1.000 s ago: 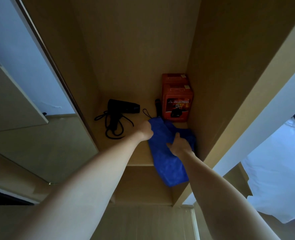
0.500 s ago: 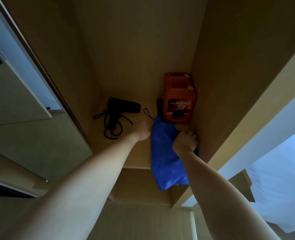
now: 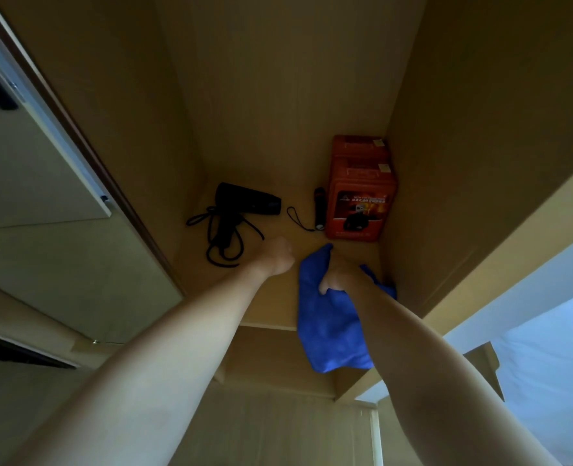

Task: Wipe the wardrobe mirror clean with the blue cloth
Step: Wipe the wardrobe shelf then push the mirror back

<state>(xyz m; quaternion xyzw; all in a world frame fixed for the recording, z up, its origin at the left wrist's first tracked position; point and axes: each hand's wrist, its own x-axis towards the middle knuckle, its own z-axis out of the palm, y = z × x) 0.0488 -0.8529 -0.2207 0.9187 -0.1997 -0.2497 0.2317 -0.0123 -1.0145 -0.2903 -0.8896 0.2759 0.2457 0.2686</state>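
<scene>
Inside a wooden wardrobe, beyond the left hand [image 3: 278, 255], lies a black hair dryer [image 3: 244, 205] with its coiled cord; a small torch [image 3: 319, 210] and an orange box [image 3: 360, 200] sit beyond the right hand [image 3: 340, 275]. Bare shelf [image 3: 271, 307] shows between the forearms. The right hand grips the blue cloth [image 3: 328, 331], rumpled, draping over the shelf's front edge. The left hand's fingers are curled into a fist, holding nothing.

We're looking into a wooden wardrobe [image 3: 278, 79] in what reads as a hotel bedroom or guest room. On the shelf [image 3: 271, 304] lie a black hair dryer [image 3: 244, 205] with its coiled cord, a small black torch [image 3: 319, 208] and an orange emergency-kit box [image 3: 360, 200] at the far right. White bedding [image 3: 547, 348] shows at right.
</scene>
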